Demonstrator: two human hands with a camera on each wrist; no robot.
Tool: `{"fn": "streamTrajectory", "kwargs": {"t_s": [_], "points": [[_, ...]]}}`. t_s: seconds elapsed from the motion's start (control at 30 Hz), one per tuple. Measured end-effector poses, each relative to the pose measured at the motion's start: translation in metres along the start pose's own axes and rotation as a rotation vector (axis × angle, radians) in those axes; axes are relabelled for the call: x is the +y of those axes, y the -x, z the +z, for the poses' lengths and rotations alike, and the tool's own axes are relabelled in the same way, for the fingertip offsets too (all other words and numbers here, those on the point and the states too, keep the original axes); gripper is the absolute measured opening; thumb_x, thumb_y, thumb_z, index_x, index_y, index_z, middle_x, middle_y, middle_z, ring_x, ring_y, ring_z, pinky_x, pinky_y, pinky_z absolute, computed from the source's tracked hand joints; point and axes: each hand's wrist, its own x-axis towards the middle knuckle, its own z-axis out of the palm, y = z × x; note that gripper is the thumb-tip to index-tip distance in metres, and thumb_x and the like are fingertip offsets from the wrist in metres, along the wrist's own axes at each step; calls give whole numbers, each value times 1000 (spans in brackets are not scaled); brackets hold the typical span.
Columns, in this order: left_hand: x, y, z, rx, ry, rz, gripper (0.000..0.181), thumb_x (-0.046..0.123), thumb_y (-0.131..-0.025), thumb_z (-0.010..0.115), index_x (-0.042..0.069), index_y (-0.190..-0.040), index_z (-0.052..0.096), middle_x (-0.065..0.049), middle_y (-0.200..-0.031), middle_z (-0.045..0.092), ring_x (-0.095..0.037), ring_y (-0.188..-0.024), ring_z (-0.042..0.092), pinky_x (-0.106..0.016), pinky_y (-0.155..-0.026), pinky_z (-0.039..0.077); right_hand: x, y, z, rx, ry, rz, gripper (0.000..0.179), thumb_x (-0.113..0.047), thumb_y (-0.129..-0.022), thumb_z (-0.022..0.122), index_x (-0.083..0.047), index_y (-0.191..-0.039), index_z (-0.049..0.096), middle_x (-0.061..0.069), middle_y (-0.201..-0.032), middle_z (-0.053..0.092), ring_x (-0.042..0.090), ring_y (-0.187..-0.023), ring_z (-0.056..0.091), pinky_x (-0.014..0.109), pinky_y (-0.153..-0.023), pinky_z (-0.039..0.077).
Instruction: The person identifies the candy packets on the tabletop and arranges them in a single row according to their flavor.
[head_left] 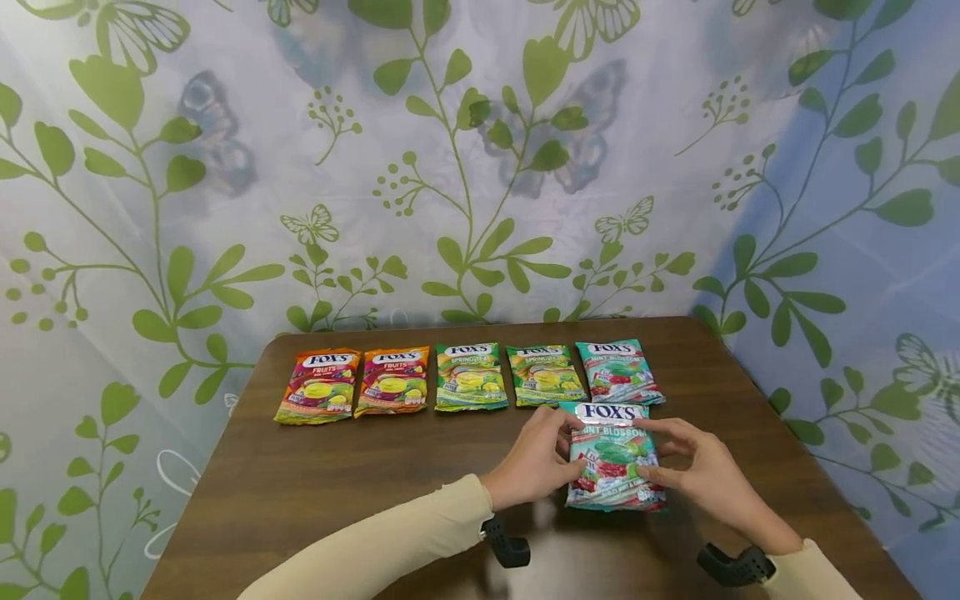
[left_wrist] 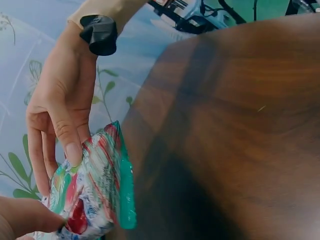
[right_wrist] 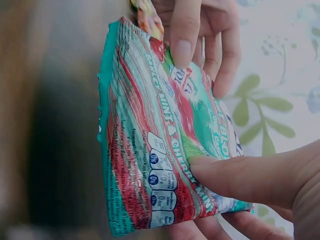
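Both hands hold one teal Fox's Mint Blossom candy bag (head_left: 613, 458) above the near right part of the table. My left hand (head_left: 536, 458) grips its left side, thumb on the front. On the opposite side, my right hand (head_left: 705, 471) pinches the bag, its thumb (right_wrist: 225, 172) pressing the printed face and its other fingers behind. In the right wrist view the bag's crimped teal bottom edge faces left. Just behind, a second Mint Blossom bag (head_left: 618, 372) lies at the right end of a row, partly overlapped by the held one in the head view.
Along the back of the brown wooden table (head_left: 337, 500) lie two orange Fruits bags (head_left: 318, 387) and two green-yellow Spring Tea bags (head_left: 471, 377). A leaf-patterned curtain (head_left: 450, 167) hangs behind the table. Dark equipment (left_wrist: 185, 15) stands beyond the table edge in the left wrist view.
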Motion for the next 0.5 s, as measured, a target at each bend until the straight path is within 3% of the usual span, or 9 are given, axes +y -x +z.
{"fn": "streamTrajectory", "kwargs": {"t_s": [0.13, 0.37, 0.5], "points": [[0, -25, 7, -3, -48, 13, 41, 5, -95, 84, -1, -131, 63, -6, -114, 53, -12, -93, 61, -18, -78, 52, 12, -13, -18, -5, 38, 7, 64, -15, -93, 90, -4, -151, 64, 26, -151, 59, 33, -109, 69, 33, -73, 59], [3, -64, 20, -7, -108, -16, 44, 7, -98, 82, -2, -136, 63, -8, -115, 56, -12, -94, 55, -19, -79, 45, 34, -35, -46, -31, 72, 18, 65, -16, -95, 88, 1, -152, 61, 31, -144, 61, 33, -105, 72, 35, -72, 60], [-3, -91, 31, 23, -130, -10, 42, 10, -98, 82, 1, -135, 64, -6, -113, 58, -11, -98, 54, -23, -84, 48, 43, -47, -59, -31, 78, 41, 67, -16, -96, 88, 4, -153, 58, 29, -136, 66, 30, -103, 72, 38, -73, 61]]}}
